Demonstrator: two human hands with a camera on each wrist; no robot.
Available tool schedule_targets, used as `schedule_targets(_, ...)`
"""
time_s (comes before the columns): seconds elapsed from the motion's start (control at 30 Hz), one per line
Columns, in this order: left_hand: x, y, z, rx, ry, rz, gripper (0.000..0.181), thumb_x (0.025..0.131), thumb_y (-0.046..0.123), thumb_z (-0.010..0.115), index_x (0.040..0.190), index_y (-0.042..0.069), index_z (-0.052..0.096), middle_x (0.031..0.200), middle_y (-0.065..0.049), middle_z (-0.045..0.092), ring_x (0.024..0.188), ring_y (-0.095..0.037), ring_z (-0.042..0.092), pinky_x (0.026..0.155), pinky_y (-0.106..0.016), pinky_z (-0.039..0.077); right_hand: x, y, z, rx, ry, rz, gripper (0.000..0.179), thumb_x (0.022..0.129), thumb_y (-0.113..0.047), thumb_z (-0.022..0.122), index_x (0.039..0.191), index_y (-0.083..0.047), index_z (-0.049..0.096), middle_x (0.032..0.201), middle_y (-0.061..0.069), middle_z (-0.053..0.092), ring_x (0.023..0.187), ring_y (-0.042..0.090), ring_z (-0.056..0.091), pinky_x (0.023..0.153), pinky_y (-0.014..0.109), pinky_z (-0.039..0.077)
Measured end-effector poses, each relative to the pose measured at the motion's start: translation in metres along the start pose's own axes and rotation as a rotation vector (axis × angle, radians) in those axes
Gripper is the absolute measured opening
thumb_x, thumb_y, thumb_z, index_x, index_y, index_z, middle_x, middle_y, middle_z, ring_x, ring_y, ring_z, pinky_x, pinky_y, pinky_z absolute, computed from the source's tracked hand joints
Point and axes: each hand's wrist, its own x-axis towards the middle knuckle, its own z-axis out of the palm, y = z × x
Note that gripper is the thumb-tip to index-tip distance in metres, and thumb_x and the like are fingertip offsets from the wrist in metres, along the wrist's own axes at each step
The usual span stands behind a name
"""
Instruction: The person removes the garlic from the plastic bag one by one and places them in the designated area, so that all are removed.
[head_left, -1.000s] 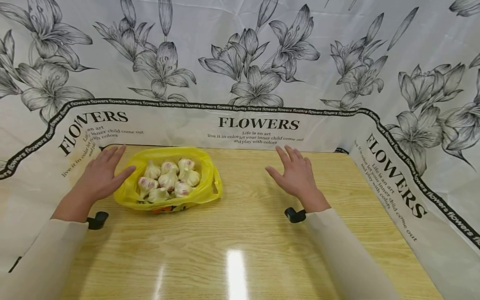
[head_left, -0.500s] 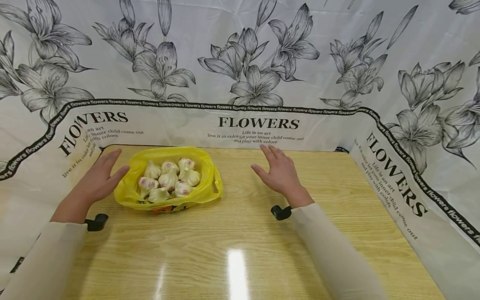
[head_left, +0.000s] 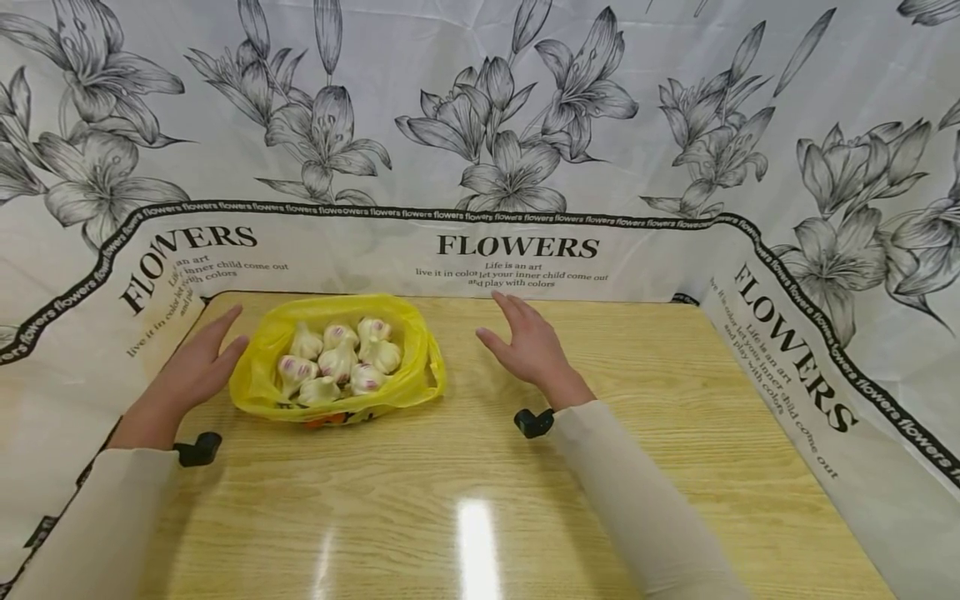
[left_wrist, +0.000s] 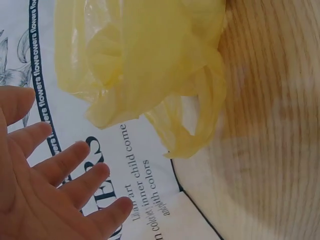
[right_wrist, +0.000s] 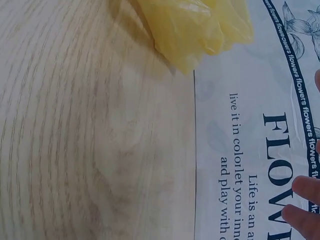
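Note:
A yellow plastic bag [head_left: 258, 375] lies with its mouth spread wide on the left part of the table, and several garlic bulbs [head_left: 337, 362] show inside it. My left hand [head_left: 191, 367] is just left of the bag, fingers extended and thumb apart, holding nothing. In the left wrist view its spread fingers [left_wrist: 75, 155] stand apart from the bag [left_wrist: 150, 60] and its loop handle. My right hand [head_left: 528, 346] hovers to the right of the bag with a gap between them; its fingers are extended and hold nothing. Only some fingertips [right_wrist: 302, 220] of it show in the right wrist view.
The wood-grain table [head_left: 420, 500] extends in front and to the right. A white cloth [head_left: 517, 250] printed with flowers and lettering stands as a wall at the back and both sides. A dark wrist camera mount [head_left: 534, 423] sits under the right wrist, another [head_left: 198, 450] under the left.
My right hand has moved left, closer to the bag. The left hand has shifted slightly left and down, away from the bag's rim. The bag and garlic have stayed in place.

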Motion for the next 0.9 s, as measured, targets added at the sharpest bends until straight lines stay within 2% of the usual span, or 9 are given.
schedule_targets(0.2,-0.001,-0.003,0.006,0.007,-0.019,-0.062,0.064,0.105,0.038,0.028,0.156,0.006,0.005,0.148,-0.039,0.026,0.131,-0.059,0.028,0.101,-0.071,0.026,0.004,-0.006,0.014,0.068,-0.043,0.012,0.070,0.095,-0.058,0.044,0.155,-0.030,0.021,0.159,0.005,0.028,0.145,0.031,0.030,0.114,0.055,0.028)
schedule_targets(0.33,-0.001,-0.005,0.009,-0.007,-0.038,-0.097,0.063,0.105,0.037,0.027,0.157,0.010,0.001,0.147,-0.038,0.028,0.130,-0.059,0.029,0.099,-0.071,0.029,0.007,-0.011,0.024,0.125,-0.059,0.018,0.070,0.095,-0.058,0.045,0.155,-0.030,0.022,0.159,0.003,0.028,0.145,0.028,0.029,0.116,0.051,0.027)
schedule_targets(0.9,0.000,-0.007,0.017,-0.162,-0.036,-0.138,0.064,0.105,0.039,0.031,0.158,0.020,0.001,0.153,-0.033,0.023,0.134,-0.056,0.030,0.100,-0.071,0.031,0.015,-0.035,0.058,0.300,-0.114,0.040,0.067,0.096,-0.051,0.051,0.154,-0.032,0.025,0.159,0.002,0.029,0.146,0.027,0.029,0.117,0.048,0.027)
